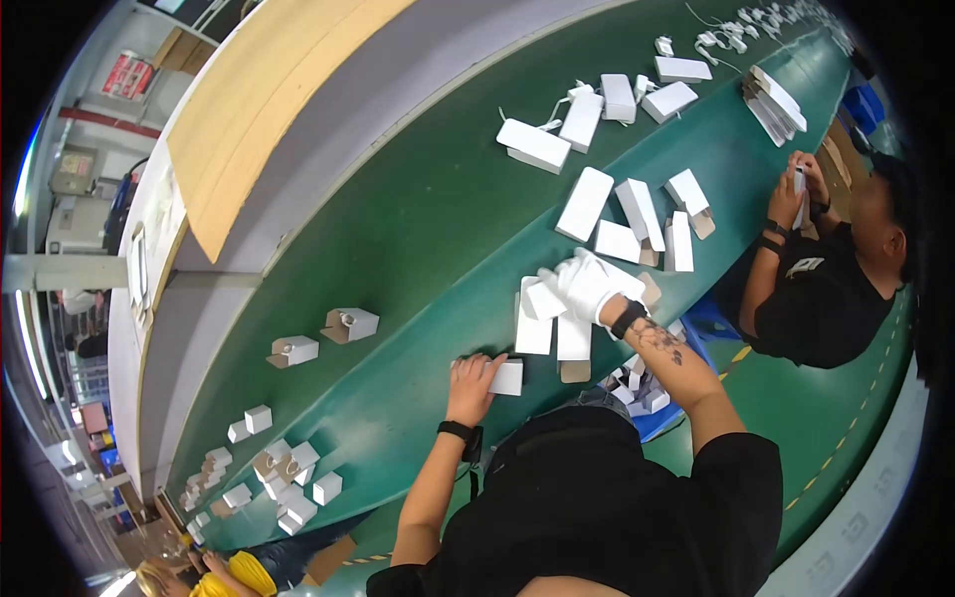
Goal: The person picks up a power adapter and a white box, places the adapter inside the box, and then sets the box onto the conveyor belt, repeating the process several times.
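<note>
My left hand, bare, is closed around the left end of a small white box at the near edge of the green work surface. My right hand, in a white glove, has its fingers bent over a small white box. This box lies over a longer white box. Close to it is another long white box with a brown flap at its near end. Just beyond my right hand, several white boxes lie in a loose group, among them a large upright-looking one.
A co-worker at the right handles a small white item. White boxes with cables lie along the far strip. Open small boxes stand to the left. A blue bin with white pieces is beside me. Another person works at lower left.
</note>
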Tool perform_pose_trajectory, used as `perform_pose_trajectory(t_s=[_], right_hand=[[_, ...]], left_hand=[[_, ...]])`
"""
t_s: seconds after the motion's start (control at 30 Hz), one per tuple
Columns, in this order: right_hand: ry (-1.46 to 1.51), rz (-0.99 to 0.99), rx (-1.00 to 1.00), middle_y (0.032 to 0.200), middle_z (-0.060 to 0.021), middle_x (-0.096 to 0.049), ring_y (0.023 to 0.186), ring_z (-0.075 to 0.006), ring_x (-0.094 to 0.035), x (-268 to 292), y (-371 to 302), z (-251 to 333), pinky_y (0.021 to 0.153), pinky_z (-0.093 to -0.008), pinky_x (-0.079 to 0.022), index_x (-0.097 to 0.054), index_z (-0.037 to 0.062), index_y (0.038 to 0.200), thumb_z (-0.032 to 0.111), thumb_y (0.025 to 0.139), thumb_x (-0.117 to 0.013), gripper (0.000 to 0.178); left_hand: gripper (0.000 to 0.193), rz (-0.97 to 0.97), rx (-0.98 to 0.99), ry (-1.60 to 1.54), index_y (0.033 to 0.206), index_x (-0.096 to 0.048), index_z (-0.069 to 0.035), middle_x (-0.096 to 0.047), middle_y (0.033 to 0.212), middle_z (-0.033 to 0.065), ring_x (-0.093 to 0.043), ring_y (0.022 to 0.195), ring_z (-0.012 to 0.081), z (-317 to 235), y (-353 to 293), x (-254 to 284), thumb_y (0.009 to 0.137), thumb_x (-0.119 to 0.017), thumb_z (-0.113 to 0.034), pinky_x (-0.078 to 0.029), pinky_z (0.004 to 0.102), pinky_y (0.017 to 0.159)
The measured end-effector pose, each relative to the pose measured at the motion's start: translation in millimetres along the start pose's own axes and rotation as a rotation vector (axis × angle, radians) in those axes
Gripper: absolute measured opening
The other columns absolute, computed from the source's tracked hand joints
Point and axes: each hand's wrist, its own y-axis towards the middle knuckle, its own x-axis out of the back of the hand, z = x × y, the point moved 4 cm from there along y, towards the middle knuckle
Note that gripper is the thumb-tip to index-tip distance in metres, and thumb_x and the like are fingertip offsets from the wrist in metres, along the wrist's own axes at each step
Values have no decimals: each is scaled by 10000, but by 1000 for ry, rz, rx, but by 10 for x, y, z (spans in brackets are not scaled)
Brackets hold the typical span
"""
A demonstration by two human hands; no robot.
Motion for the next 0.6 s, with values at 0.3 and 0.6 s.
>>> perform_pose_trajectory(t_s=[0.3,0.6], right_hand=[[408,-591,-511,997,-189,-576,831,-326,-621,323,278,-46,661,-399,-515,-345,64,1351,269,726,-681,738],[203,-468,-237,1272,-193,-444,1100,-355,-505,-22,148,284,867,-424,-445,-361,49,1346,307,671,-723,809]], left_hand=[[516,-232,141,370,1156,-594,-236,-397,1380,49,-266,1345,307,499,546,382,712,-553,24,-173,609,1057],[747,-192,290,51,1303,-481,-301,-204,1491,109,-163,1381,350,347,850,53,652,-618,38,-157,611,1060]])
